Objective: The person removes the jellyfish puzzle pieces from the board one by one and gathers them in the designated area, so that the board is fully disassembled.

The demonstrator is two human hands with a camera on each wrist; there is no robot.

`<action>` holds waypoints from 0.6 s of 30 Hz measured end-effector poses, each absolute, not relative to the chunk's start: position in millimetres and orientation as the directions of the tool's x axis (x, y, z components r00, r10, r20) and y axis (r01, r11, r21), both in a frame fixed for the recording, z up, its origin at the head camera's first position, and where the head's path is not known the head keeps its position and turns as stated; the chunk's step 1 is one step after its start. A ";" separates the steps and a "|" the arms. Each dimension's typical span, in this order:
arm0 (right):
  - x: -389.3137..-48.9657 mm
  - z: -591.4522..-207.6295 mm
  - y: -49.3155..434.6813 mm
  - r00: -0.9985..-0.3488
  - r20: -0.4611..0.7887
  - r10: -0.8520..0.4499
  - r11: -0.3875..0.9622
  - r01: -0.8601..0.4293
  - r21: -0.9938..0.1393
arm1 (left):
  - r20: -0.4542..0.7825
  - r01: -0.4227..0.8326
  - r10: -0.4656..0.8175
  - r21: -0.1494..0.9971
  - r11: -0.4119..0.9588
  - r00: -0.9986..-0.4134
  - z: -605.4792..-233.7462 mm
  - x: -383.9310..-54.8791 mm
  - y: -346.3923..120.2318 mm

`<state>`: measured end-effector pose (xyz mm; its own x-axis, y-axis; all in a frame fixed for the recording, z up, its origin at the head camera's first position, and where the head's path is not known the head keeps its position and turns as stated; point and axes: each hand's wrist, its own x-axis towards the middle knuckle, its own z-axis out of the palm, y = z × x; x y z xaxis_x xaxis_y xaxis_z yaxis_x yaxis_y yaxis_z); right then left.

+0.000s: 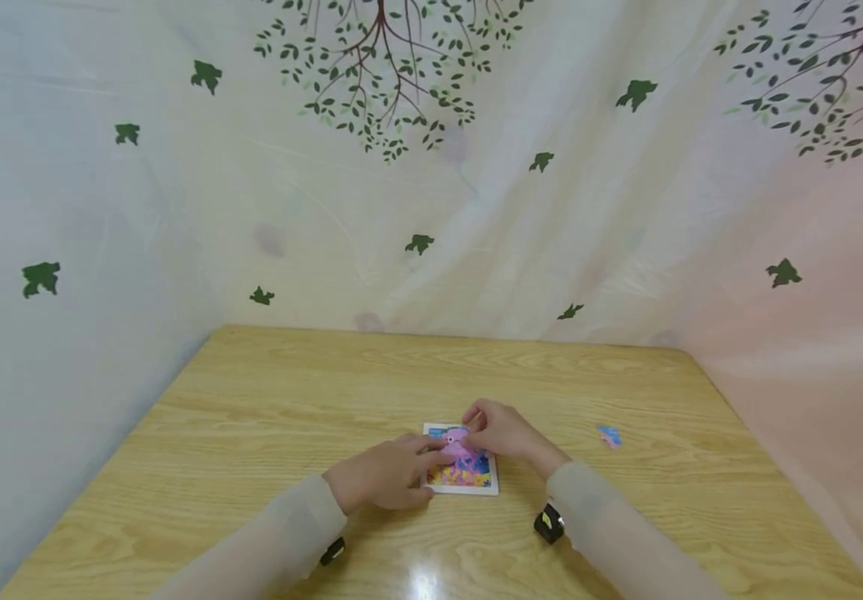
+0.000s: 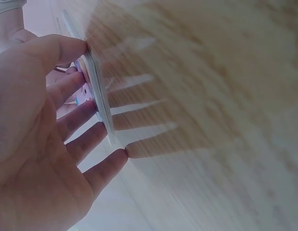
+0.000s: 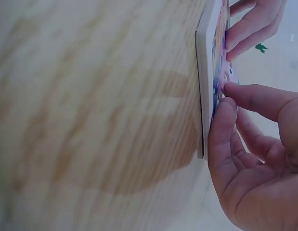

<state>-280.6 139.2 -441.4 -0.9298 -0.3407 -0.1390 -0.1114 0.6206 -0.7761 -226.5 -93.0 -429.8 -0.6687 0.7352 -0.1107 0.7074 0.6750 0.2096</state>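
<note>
A small jigsaw puzzle (image 1: 461,479) in a white-bordered tray lies flat on the table, showing a pink octopus-like figure over blue and yellow. Spread fingers of my left hand (image 1: 394,473) rest across its left side. In the left wrist view, that hand's thumb and fingertips touch the tray's edge (image 2: 101,94) and the tabletop. Over the upper right part of the picture is my right hand (image 1: 506,433). Its thumb and forefinger (image 3: 223,115) pinch at a puzzle piece low against the picture, mostly hidden by the fingertips. Off to the right lies a loose blue and pink puzzle piece (image 1: 609,436).
The wood-grain table (image 1: 289,392) has its far edge against a pale curtain (image 1: 311,225) printed with leaves and branches. Curtain also hangs along both sides. Small black devices (image 1: 549,523) sit under the wrists.
</note>
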 end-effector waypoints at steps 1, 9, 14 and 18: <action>-281.0 -441.4 139.5 -0.924 -0.137 -0.356 0.613 -0.120 -0.781 | -0.107 0.711 0.738 0.207 0.672 -0.666 -430.5 -226.8 -93.2; -282.1 -442.2 143.2 -0.892 -0.119 -0.436 0.584 -0.180 -0.792 | -0.096 0.714 0.740 0.203 0.670 -0.666 -432.2 -226.7 -93.3; -281.4 -443.2 143.2 -0.887 -0.109 -0.449 0.581 -0.197 -0.790 | -0.097 0.712 0.737 0.197 0.673 -0.669 -432.9 -226.4 -92.7; -280.7 -444.1 142.9 -0.879 -0.106 -0.464 0.573 -0.207 -0.793 | -0.105 0.704 0.730 0.200 0.681 -0.676 -432.9 -225.9 -92.5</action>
<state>-280.7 142.9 -444.1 -0.8793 -0.4643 -0.1065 -0.2066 0.5732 -0.7929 -225.9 -92.5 -432.9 -0.6757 0.7297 -0.1048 0.7045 0.6810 0.1999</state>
